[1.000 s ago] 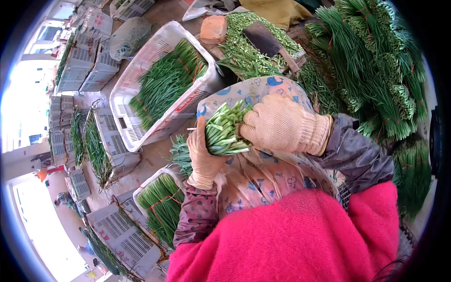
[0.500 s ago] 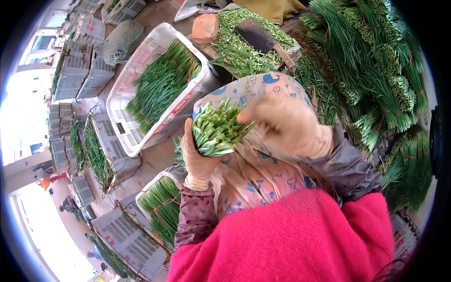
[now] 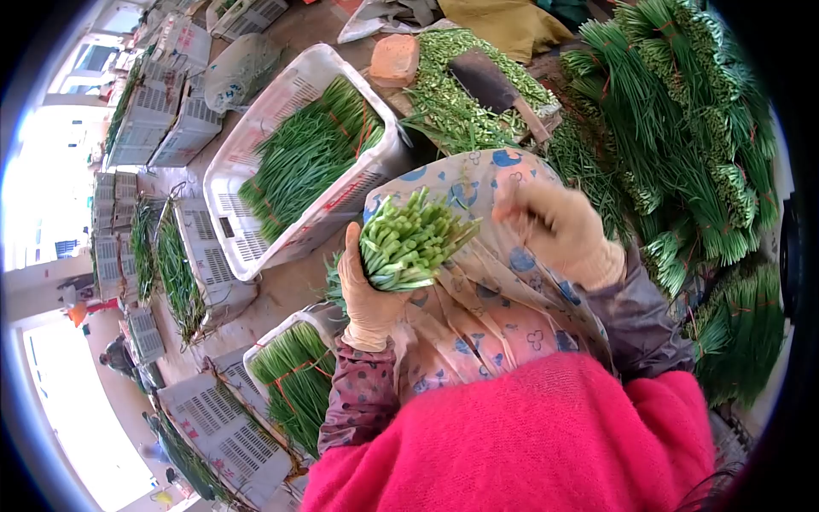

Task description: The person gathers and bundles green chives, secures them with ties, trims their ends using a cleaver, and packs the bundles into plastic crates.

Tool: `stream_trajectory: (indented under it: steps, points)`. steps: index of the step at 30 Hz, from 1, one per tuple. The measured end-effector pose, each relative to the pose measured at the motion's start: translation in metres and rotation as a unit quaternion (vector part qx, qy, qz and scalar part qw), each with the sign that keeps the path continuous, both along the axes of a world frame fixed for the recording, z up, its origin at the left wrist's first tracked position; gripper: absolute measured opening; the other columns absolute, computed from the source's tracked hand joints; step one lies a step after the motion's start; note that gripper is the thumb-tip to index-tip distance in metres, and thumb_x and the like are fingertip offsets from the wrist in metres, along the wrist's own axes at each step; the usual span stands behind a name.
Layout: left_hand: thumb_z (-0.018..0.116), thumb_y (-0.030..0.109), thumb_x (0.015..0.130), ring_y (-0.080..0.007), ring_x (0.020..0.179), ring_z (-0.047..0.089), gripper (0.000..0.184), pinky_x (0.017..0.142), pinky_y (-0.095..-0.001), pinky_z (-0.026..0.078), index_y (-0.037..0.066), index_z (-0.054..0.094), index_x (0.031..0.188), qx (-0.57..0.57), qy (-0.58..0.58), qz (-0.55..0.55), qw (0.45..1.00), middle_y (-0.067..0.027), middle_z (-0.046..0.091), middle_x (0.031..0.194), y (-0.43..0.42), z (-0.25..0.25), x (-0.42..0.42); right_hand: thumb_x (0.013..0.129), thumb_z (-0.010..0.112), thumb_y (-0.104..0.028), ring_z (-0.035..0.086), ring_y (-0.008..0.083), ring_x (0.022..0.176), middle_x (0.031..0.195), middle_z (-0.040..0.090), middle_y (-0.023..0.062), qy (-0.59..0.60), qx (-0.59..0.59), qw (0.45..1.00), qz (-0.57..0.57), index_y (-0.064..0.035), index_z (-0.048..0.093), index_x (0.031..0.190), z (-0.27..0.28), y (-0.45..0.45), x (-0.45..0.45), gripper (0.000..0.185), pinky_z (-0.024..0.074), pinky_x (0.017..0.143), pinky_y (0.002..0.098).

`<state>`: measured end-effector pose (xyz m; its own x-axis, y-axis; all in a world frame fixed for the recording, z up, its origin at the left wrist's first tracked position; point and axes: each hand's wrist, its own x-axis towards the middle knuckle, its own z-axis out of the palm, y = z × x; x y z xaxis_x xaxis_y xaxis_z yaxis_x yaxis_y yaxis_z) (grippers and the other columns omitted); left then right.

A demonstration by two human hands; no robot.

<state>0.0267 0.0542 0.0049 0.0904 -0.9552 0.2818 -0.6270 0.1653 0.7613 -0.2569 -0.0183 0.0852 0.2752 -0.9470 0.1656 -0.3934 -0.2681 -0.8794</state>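
My gloved left hand point(image 3: 367, 294) is wrapped round a bundle of green chives point(image 3: 409, 243), its cut stalk ends facing up toward me. Behind the hand, the leafy part of the bundle is mostly hidden. To the right of the bundle, apart from it, my gloved right hand point(image 3: 563, 226) hangs over my lap with bent fingers. Motion blurs its fingertips, and I cannot make out whether anything is between them. A patterned apron point(image 3: 495, 316) covers my knees under both hands.
A white crate point(image 3: 226, 183) of tied chives stands ahead left; a smaller crate point(image 3: 256, 354) sits nearer. Ahead, a cleaver point(image 3: 486, 81) lies on chopped stalk ends point(image 3: 435, 64) beside an orange brick point(image 3: 394, 60). Stacked chive bundles point(image 3: 657, 111) fill the right side.
My right hand has drawn back to the right, away from the stalk ends. My left hand still grips the bundle. The whole view has shifted slightly.
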Motion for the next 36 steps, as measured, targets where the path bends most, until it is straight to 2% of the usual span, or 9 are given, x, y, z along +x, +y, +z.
stream_trajectory:
  steps: [5, 11, 16, 23, 25, 27, 29, 33, 36]
  points:
    - [0.096, 0.025, 0.044, -0.0324, 0.1, 0.057, 0.124, 0.09, -0.042, 0.046, 0.006, 0.03, 0.147, -0.008, 0.108, 0.005, 0.994, -0.0136, 0.057, 0.115, -0.002, 0.007, -0.007, 0.074, 0.069, -0.002, 0.062, 0.027, 0.066, 0.075, 0.062, 0.0068, 0.063, -0.096, 0.989, 0.094, -0.0091, 0.068, 0.089, 0.011, 0.019, 0.022, 0.017, 0.0479, 0.057, 0.0367]
    - [0.095, 0.033, 0.045, -0.0322, 0.104, 0.054, 0.124, 0.095, -0.0426, 0.042, 0.003, 0.03, 0.147, -0.056, -0.123, -0.002, 0.991, -0.0127, 0.057, 0.115, 0.0, 0.004, -0.007, 0.08, 0.062, -0.023, 0.063, 0.0209, 0.067, 0.071, 0.056, 0.001, 0.217, -0.243, 0.927, 0.184, -0.0147, 0.063, 0.105, 0.016, 0.016, 0.04, 0.026, 0.0484, 0.056, 0.0358]
    - [0.084, 0.022, 0.053, -0.0338, 0.11, 0.051, 0.106, 0.099, -0.0467, 0.035, 0.002, 0.033, 0.145, -0.041, -0.208, -0.034, 0.977, -0.0134, 0.054, 0.12, 0.001, 0.011, -0.016, 0.079, 0.058, -0.018, 0.066, 0.025, 0.061, 0.071, 0.062, 0.0062, 0.37, -0.246, 0.871, 0.21, -0.0098, 0.061, 0.086, 0.02, 0.015, 0.041, 0.011, 0.0511, 0.051, 0.039]
    - [0.082, 0.021, 0.054, -0.0333, 0.112, 0.051, 0.104, 0.099, -0.0464, 0.035, 0.002, 0.033, 0.144, -0.017, -0.228, -0.037, 0.973, -0.0136, 0.055, 0.122, -0.002, 0.014, -0.022, 0.078, 0.06, -0.013, 0.065, 0.0261, 0.061, 0.073, 0.064, 0.0089, 0.268, -0.197, 0.936, 0.114, -0.0085, 0.063, 0.087, 0.005, 0.007, 0.022, 0.01, 0.0513, 0.054, 0.0366]
    - [0.085, 0.025, 0.053, -0.0342, 0.11, 0.052, 0.108, 0.098, -0.0463, 0.036, 0.001, 0.033, 0.144, -0.03, -0.231, -0.038, 0.972, -0.0138, 0.055, 0.121, -0.002, 0.015, -0.02, 0.081, 0.06, -0.01, 0.067, 0.0276, 0.067, 0.08, 0.067, 0.0115, 0.138, -0.178, 0.972, -0.063, -0.0066, 0.064, 0.095, -0.002, 0.001, 0.0, 0.015, 0.0528, 0.06, 0.0357]
    - [0.089, 0.032, 0.052, -0.0347, 0.108, 0.054, 0.112, 0.097, -0.0461, 0.038, 0.001, 0.033, 0.144, -0.062, -0.189, -0.039, 0.979, -0.0142, 0.056, 0.12, -0.001, 0.013, -0.013, 0.083, 0.062, -0.008, 0.068, 0.0287, 0.077, 0.086, 0.068, 0.0122, 0.072, -0.03, 0.981, -0.178, -0.0064, 0.065, 0.103, -0.016, -0.005, -0.032, 0.021, 0.0536, 0.068, 0.0353]
    - [0.091, 0.035, 0.053, -0.0344, 0.106, 0.055, 0.113, 0.096, -0.0449, 0.04, 0.002, 0.033, 0.144, -0.057, -0.169, -0.024, 0.984, -0.0138, 0.057, 0.12, 0.001, 0.011, -0.008, 0.082, 0.064, -0.006, 0.068, 0.0285, 0.081, 0.089, 0.068, 0.0121, 0.2, 0.037, 0.958, -0.203, -0.0059, 0.064, 0.105, -0.034, -0.009, -0.068, 0.023, 0.0534, 0.071, 0.0349]
    - [0.094, 0.026, 0.053, -0.0288, 0.113, 0.054, 0.116, 0.094, -0.0397, 0.047, 0.006, 0.03, 0.147, -0.005, 0.06, 0.014, 0.998, -0.0123, 0.055, 0.127, 0.0, 0.007, 0.001, 0.082, 0.065, -0.01, 0.067, 0.0288, 0.089, 0.099, 0.068, 0.0098, 0.208, 0.015, 0.972, -0.109, -0.0098, 0.065, 0.105, -0.041, 0.017, -0.066, 0.023, 0.053, 0.074, 0.0342]
    - [0.092, 0.01, 0.058, -0.0246, 0.118, 0.055, 0.109, 0.101, -0.0348, 0.046, 0.003, 0.027, 0.145, 0.036, 0.241, 0.011, 0.97, -0.0099, 0.054, 0.131, -0.004, 0.026, 0.0, 0.077, 0.071, -0.015, 0.064, 0.0285, 0.099, 0.107, 0.066, 0.0105, 0.166, 0.116, 0.975, 0.086, -0.0097, 0.062, 0.11, -0.04, 0.019, -0.033, 0.034, 0.0517, 0.083, 0.0371]
